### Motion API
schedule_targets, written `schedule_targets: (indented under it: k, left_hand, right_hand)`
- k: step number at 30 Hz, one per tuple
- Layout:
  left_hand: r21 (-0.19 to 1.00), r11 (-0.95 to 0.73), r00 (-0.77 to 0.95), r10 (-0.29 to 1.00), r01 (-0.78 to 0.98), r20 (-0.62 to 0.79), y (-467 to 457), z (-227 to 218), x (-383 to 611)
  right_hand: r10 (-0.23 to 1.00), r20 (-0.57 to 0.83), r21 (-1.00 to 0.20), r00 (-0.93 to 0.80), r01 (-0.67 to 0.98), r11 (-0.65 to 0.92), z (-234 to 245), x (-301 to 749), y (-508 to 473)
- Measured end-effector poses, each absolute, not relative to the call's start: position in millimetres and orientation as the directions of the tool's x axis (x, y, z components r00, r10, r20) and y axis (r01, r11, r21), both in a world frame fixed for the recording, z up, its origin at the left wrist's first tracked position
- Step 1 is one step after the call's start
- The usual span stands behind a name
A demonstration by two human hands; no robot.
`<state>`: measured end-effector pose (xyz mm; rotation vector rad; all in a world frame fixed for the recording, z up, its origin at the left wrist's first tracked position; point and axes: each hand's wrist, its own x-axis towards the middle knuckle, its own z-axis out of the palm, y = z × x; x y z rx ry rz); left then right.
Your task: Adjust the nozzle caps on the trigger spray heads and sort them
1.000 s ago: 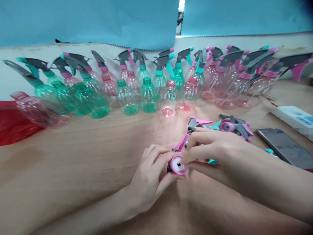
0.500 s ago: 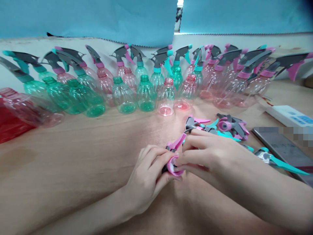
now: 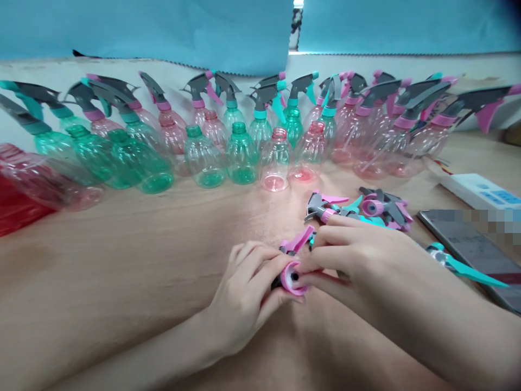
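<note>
My left hand (image 3: 244,288) is closed around a grey and pink trigger spray head (image 3: 299,239). The spray head's pink collar faces me, showing a white inside with a dark hole. At the collar's right rim, the fingers of my right hand (image 3: 345,252) are pinched together. Whether something small sits between these fingertips is hidden. Just beyond my right hand lies a pile of loose spray heads (image 3: 388,206) in grey, pink and turquoise. One turquoise spray head (image 3: 468,270) lies to the right of my right wrist.
Open-necked green bottles (image 3: 241,155) and pink bottles (image 3: 275,163) stand in front of several bottles fitted with spray heads (image 3: 368,136). A red bag (image 3: 20,203) is at the left. At the right are a phone (image 3: 459,239) and a white box (image 3: 484,189).
My right fingertips have drawn slightly out of the pink collar, so its dark centre hole now shows. My left hand keeps its hold on the spray head. The view has shifted slightly.
</note>
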<state>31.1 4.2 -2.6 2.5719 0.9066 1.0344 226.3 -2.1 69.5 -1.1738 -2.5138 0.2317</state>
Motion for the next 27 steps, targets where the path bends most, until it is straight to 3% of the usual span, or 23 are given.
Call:
schedule_targets:
  k: [9, 19, 24, 27]
  left_hand:
    - [0.383, -0.807, 0.557, 0.589, 0.45, 0.585, 5, -2, 30]
    - [0.4, -0.806, 0.595, 0.592, 0.437, 0.543, 5, -1, 31]
    - [0.305, -0.836, 0.614, 0.544, 0.457, 0.571, 6, -4, 30]
    - [0.256, -0.835, 0.596, 0.532, 0.486, 0.601, 7, -5, 28]
  right_hand:
    - [0.775, 0.179, -0.482, -0.606, 0.632, 0.606, 67, 223, 0]
    - [0.692, 0.172, -0.287, -0.701, 0.636, 0.716, 68, 230, 1]
    - [0.659, 0.202, -0.242, -0.725, 0.615, 0.751, 65, 223, -4]
    - [0.701, 0.253, -0.26, -0.667, 0.651, 0.713, 61, 218, -5]
